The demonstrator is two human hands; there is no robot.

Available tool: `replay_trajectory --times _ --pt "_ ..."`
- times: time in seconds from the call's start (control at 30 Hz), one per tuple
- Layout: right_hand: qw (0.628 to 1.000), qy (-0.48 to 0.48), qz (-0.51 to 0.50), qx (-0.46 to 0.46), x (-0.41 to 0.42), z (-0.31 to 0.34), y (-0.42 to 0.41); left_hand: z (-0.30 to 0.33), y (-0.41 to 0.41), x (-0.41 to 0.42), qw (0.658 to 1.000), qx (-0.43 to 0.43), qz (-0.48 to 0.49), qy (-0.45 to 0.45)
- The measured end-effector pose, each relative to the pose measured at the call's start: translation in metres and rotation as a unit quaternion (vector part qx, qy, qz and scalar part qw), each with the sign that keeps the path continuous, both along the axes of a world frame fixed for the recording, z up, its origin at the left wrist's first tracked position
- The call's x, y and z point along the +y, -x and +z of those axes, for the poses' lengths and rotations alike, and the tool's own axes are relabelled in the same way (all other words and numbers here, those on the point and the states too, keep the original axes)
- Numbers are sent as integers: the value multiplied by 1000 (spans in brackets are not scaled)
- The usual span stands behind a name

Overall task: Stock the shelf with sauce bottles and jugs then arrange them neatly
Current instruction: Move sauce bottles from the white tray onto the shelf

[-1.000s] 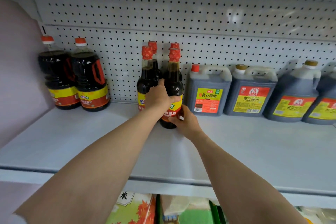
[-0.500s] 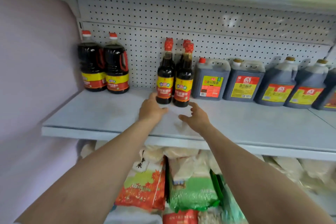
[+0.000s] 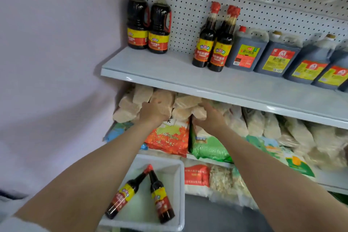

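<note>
Moved: both hands have come down off the shelf; the view has dropped too, bringing a white bin into sight.
Left hand: empty, fingers loosely curled, holding nothing, in front of the pale bags under the shelf.
Right hand: empty, fingers partly spread, beside the left.
Placed bottles: two slim ones upright, touching, above and beyond both hands, next to the square jugs.
Handled jugs: a pair up and to the left of the hands.
Remaining stock: two bottles in the bin lying tilted, necks crossing, below the left forearm.
Meaning: that pair looks settled; likely the hands go to the bin next.
Writing: yellow-and-red labels carry Chinese characters; too blurred to read brands reliably.
</note>
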State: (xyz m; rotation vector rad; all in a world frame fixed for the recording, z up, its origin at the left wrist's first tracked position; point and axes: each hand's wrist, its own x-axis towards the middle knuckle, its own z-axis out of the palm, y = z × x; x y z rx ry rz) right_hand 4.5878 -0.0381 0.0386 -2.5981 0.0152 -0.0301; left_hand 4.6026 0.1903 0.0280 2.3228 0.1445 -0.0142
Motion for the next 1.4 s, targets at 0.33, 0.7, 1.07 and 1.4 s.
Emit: replay_trajectory --times 0.33,0.7,1.07,1.4 --pt "993 39 47 99 39 -72 44 -77 54 28 997 69 -3 -25" --pt "976 36 91 194 52 -144 27 -152 50 20 982 175 11 -66" --pt "932 21 128 338 34 -248 -3 -239 32 0 945 314 78 -47" --pt "867 -9 120 484 29 -360 -8 -344 22 -23 898 407 164 33"
